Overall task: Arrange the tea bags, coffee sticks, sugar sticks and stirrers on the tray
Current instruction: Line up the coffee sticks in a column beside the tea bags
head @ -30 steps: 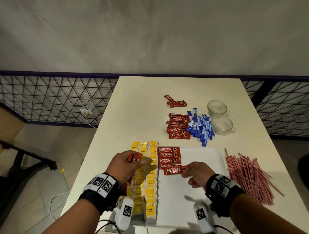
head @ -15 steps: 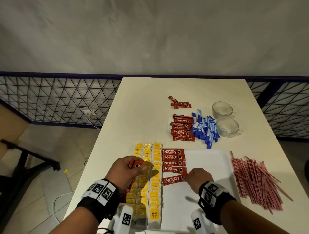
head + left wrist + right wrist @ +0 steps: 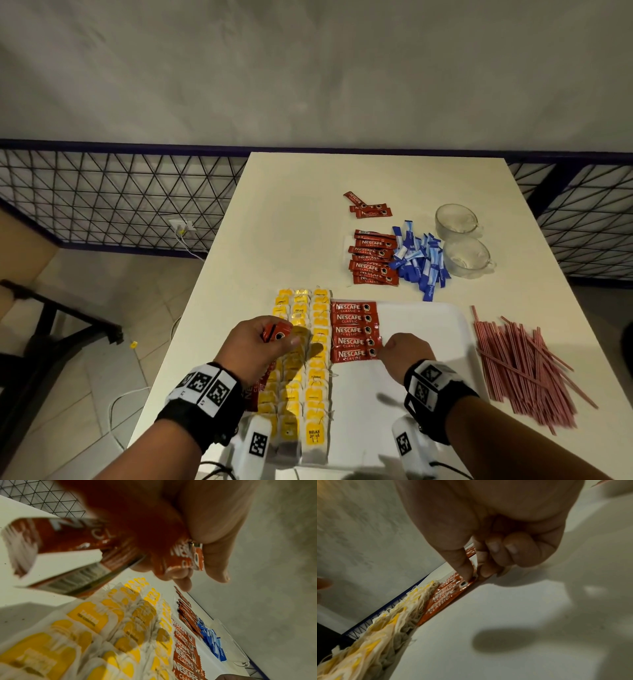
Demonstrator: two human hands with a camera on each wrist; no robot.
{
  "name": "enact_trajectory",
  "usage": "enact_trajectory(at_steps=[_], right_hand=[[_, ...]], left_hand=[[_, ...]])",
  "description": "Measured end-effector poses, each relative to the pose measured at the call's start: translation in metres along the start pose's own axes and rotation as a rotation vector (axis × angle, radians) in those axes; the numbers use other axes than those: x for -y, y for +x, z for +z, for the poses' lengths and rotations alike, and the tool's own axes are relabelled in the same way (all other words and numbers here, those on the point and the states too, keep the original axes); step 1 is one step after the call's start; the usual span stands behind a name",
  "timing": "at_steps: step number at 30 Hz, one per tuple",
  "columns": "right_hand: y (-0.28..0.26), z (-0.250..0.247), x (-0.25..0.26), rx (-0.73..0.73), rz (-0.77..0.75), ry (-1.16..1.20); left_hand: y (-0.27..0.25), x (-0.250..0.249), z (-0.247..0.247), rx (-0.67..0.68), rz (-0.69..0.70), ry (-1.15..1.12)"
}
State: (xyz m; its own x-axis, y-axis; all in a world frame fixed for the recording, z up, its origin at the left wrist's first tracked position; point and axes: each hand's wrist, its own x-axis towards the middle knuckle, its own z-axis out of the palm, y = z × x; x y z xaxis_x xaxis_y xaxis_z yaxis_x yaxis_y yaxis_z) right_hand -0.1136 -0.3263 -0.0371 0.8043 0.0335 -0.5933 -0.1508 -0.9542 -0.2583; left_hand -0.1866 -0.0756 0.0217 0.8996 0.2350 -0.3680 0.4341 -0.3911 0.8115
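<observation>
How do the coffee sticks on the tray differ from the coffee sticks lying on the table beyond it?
The coffee sticks on the tray form one neat column of five, flat, parallel, labels up. The coffee sticks on the table lie in a loose overlapping heap, three more scattered behind. The tray column abuts the tea bags; the table heap abuts the blue sugar sticks. All are red Nescafe Classic sticks.

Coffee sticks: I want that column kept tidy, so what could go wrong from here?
The right hand pinches the end of the nearest coffee stick in the column; letting go carelessly could skew it. The left hand grips spare sticks above the tea bags; a dropped one could disturb their rows.
</observation>
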Motion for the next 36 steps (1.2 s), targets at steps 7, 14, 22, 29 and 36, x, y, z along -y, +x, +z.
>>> enact_trajectory(at_steps=[7, 14, 22, 29, 36], right_hand=[[-0.001, 0.0, 0.0, 0.005, -0.028, -0.054], [-0.002, 0.003, 0.003, 0.003, -0.031, -0.05], [0.0, 0.006, -0.001, -0.015, -0.023, -0.057], [0.002, 0.01, -0.002, -0.015, -0.028, -0.049], [0.003, 0.01, -0.003, -0.003, -0.027, -0.064]], left_hand=[[0.0, 0.001, 0.001, -0.001, -0.013, -0.01], [-0.001, -0.001, 0.002, -0.003, 0.0, 0.0], [-0.002, 0.001, 0.002, 0.003, -0.003, -0.006], [-0.002, 0.003, 0.003, 0.016, 0.007, -0.004], [-0.003, 0.002, 0.003, 0.014, 0.012, -0.027]])
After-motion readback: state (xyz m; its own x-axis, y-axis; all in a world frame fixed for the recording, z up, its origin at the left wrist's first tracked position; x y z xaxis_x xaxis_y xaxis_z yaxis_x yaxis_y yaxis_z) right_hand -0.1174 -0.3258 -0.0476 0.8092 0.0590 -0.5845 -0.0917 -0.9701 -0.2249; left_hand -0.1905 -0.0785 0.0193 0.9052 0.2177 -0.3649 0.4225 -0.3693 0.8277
